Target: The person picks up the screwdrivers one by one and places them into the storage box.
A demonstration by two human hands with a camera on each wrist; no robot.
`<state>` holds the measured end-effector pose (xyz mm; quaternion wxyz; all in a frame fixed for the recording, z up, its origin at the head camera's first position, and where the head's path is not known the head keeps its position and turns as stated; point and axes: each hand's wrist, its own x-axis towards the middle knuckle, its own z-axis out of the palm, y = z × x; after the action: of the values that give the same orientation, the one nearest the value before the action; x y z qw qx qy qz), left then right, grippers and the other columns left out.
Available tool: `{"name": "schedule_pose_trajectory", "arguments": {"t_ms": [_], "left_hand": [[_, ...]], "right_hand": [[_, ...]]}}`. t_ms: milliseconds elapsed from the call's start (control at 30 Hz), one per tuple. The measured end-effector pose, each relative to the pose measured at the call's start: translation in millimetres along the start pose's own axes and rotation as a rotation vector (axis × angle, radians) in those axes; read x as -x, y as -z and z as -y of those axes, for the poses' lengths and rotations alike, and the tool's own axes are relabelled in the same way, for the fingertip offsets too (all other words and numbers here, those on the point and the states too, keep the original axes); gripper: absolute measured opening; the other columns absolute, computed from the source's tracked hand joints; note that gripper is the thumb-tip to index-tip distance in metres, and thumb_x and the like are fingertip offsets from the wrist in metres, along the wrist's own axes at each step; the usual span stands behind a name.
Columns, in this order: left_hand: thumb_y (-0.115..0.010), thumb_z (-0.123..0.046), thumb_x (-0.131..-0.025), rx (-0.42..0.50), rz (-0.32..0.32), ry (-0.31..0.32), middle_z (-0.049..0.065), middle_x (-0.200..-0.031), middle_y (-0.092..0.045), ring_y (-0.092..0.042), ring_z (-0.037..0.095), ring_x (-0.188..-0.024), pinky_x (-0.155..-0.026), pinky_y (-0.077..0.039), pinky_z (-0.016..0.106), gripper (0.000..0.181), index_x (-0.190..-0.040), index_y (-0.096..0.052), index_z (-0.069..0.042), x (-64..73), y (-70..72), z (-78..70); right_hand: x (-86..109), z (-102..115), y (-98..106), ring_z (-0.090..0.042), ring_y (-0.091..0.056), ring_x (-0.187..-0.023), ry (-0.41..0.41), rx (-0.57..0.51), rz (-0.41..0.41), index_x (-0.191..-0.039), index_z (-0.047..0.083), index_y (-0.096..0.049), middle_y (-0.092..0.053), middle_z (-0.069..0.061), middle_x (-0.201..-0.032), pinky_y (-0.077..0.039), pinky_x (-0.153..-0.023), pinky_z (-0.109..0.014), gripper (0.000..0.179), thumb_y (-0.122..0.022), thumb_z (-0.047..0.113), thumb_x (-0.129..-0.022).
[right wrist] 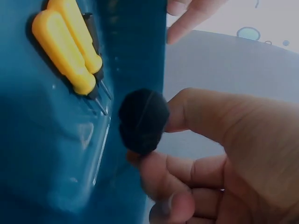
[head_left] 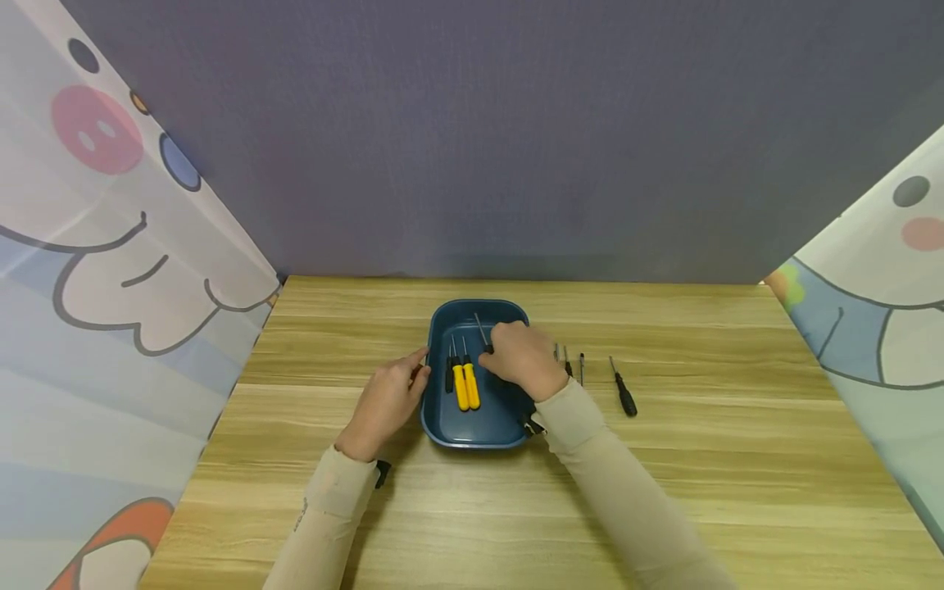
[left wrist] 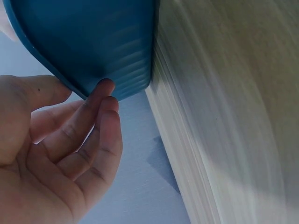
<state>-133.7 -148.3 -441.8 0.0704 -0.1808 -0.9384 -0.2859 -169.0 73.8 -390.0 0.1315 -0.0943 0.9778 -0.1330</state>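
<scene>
A blue plastic tray [head_left: 472, 430] stands on the table. My left hand [head_left: 383, 401] pinches its left rim; in the left wrist view, the thumb lies at the rim and the fingertips touch the outer wall. Over the tray's right part, my right hand [head_left: 525, 354] grips a black-handled screwdriver [right wrist: 144, 116], its thin shaft pointing toward the far side. Most of the handle is hidden by the hand in the head view. Inside the tray lie two yellow-handled screwdrivers [head_left: 460, 389] side by side, with a smaller black-handled screwdriver [head_left: 449, 375] to their left.
Right of the tray, a black screwdriver [head_left: 625, 395] lies on the wooden table [head_left: 737, 426]. Several more screwdrivers [head_left: 582, 367] lie closer to the tray, partly hidden by my right hand and sleeve. A grey partition [head_left: 516, 164] rises behind the table; printed curtains [head_left: 111, 270] hang at both sides.
</scene>
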Motion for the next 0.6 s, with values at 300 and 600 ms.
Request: {"name": "schedule_pose_trajectory", "arguments": {"t_ms": [300,600], "left_hand": [[-0.062,-0.01,-0.1,-0.003,0.007,0.001,0.006,-0.087,-0.066,-0.054,0.014,-0.067,-0.059,-0.048,0.029,0.036,-0.133,-0.061,0.004,-0.7,2.4,-1.4],[-0.063,-0.01,-0.1,0.002,0.002,-0.006,0.007,-0.09,-0.068,-0.057,0.014,-0.069,-0.06,-0.049,0.03,0.036,-0.133,-0.062,0.004,0.6,1.1,-0.8]], "right_hand": [[-12.5,3.2,-8.5,-0.013,-0.042,-0.042,0.009,-0.034,0.093,-0.059,0.014,-0.054,-0.038,0.002,-0.051,-0.036,-0.04,-0.025,0.043,-0.069,0.033,-0.095],[-15.3,8.3,-17.9,-0.013,-0.043,-0.045,0.015,-0.018,0.126,-0.061,0.013,-0.054,-0.039,0.002,-0.054,-0.037,-0.043,-0.026,0.041,-0.07,0.032,-0.093]]}}
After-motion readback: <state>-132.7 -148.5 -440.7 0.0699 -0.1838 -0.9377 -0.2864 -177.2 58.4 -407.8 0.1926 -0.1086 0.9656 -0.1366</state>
